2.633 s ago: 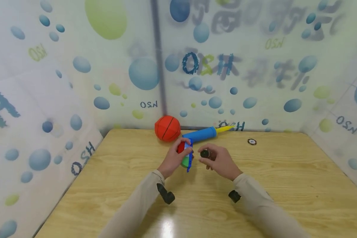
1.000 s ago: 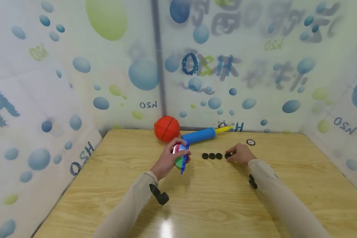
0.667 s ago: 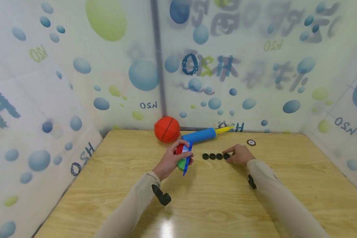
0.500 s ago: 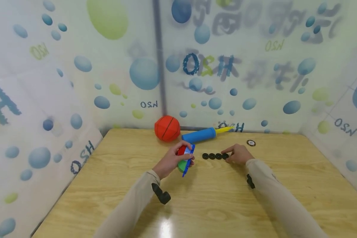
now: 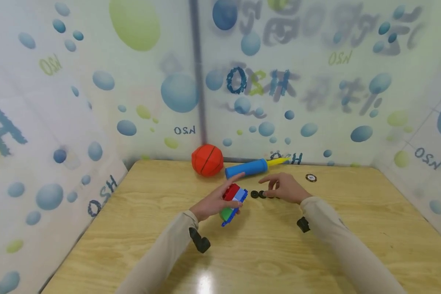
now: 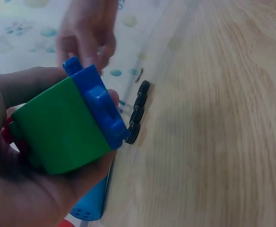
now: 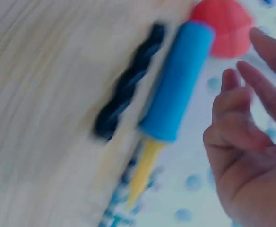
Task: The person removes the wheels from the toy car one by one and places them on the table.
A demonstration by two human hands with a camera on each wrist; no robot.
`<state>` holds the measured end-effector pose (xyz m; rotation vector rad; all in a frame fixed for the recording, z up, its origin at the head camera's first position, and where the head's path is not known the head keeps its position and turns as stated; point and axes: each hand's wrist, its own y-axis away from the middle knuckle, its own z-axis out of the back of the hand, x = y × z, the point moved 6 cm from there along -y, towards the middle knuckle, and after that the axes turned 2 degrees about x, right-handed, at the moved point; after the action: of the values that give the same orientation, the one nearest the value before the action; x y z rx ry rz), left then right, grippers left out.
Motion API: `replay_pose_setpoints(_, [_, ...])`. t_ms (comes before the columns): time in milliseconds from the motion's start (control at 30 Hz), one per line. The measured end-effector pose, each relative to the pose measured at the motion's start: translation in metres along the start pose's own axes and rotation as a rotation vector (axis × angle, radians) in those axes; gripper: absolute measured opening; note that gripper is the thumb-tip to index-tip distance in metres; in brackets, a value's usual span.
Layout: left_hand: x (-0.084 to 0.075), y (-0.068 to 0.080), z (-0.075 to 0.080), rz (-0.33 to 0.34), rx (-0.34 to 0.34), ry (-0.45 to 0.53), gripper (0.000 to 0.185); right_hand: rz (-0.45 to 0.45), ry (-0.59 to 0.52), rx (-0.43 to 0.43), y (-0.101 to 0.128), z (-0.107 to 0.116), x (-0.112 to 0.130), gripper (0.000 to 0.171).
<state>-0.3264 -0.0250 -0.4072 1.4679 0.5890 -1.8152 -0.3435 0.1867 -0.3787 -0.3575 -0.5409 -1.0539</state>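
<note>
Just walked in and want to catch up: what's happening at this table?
A person's left hand holds a toy block piece in red, blue and green above the wooden table. The right hand, fingers loose and empty, hovers over a row of small black wheels lying on the table. An orange ball and a blue pump lie by the back wall.

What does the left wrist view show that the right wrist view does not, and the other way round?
Only the left wrist view shows the left hand gripping the toy block, its green face and blue plate toward the camera. Only the right wrist view shows the red ball, the pump's yellow tip and the right hand's open palm, holding nothing. Both show the row of black discs on the table, the blue pump and the right hand.
</note>
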Motion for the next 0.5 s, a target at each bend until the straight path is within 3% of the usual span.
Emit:
replay_pose_setpoints(133, [-0.002, 0.002, -0.001, 0.000, -0.028, -0.084, 0.107, 0.124, -0.104, 0.037, -0.003, -0.009, 0.030, 0.041])
replay_pose_setpoints(233, [-0.004, 0.000, -0.004, -0.021, 0.000, -0.115, 0.116, 0.191, -0.171, 0.084, -0.004, -0.017, 0.045, 0.046])
replay_pose_setpoints(367, [-0.008, -0.002, -0.007, -0.062, 0.045, -0.148, 0.122, 0.226, -0.232, 0.127, -0.002, -0.023, 0.056, 0.048])
replay_pose_setpoints(500, [-0.010, 0.001, -0.007, -0.081, 0.050, -0.247, 0.123, 0.235, -0.250, 0.137, -0.001, -0.028, 0.058, 0.044])
